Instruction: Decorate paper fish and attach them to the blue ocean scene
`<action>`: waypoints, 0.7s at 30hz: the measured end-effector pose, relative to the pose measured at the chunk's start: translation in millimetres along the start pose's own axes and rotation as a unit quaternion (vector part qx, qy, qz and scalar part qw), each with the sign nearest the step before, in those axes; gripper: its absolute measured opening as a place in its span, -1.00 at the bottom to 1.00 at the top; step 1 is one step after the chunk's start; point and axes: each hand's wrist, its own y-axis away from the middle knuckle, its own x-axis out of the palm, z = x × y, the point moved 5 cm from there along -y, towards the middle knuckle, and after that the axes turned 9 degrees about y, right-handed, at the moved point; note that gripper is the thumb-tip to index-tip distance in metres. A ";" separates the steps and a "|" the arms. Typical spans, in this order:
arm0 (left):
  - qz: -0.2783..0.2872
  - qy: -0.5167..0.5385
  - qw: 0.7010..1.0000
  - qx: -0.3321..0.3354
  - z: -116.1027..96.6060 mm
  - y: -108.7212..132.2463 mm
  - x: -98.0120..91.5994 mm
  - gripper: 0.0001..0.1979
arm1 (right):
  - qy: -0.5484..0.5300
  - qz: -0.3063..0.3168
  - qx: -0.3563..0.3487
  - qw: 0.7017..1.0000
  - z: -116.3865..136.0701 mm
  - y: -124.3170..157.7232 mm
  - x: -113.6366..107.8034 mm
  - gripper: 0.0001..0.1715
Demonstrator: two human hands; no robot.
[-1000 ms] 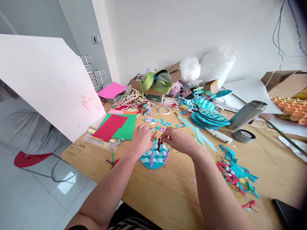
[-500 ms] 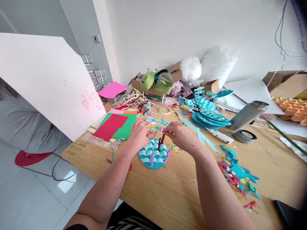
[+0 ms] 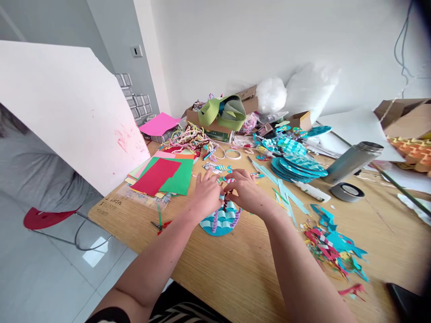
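Note:
A round blue paper disc (image 3: 220, 223) with woven wavy strips lies on the wooden table (image 3: 235, 273). Purple twisted pipe cleaners stand on it, and a dark red one (image 3: 226, 200) rises at its far edge. My left hand (image 3: 206, 193) and my right hand (image 3: 247, 191) meet over the far side of the disc, covering part of it. Their fingertips pinch together around the dark red pipe cleaner. Small striped paper fish (image 3: 222, 168) lie just beyond my hands.
Coloured paper sheets (image 3: 163, 176) lie at left beside a big white board (image 3: 63, 116). A pile of pipe cleaners (image 3: 190, 138), a stack of blue discs (image 3: 298, 165), a metal flask (image 3: 353, 161), a tape roll (image 3: 346, 191) and paper scraps (image 3: 332, 249) surround the work. Scissors (image 3: 160, 224) lie near the front edge.
Both hands have drawn closer together and dropped lower over the disc's far edge, now hiding more of it. The dark red pipe cleaner is lower between the fingers.

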 end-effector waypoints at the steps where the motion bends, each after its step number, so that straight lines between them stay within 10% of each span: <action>1: 0.004 -0.005 1.000 0.000 -1.6 -1.6 1.3 -0.88 | 0.006 0.004 0.001 1.000 -0.1 -0.3 1.2 -0.87; 21: -0.013 0.034 0.999 0.009 -4.9 -6.2 12.4 -0.92 | 0.021 0.055 -0.029 0.998 7.2 2.9 -5.9 -0.85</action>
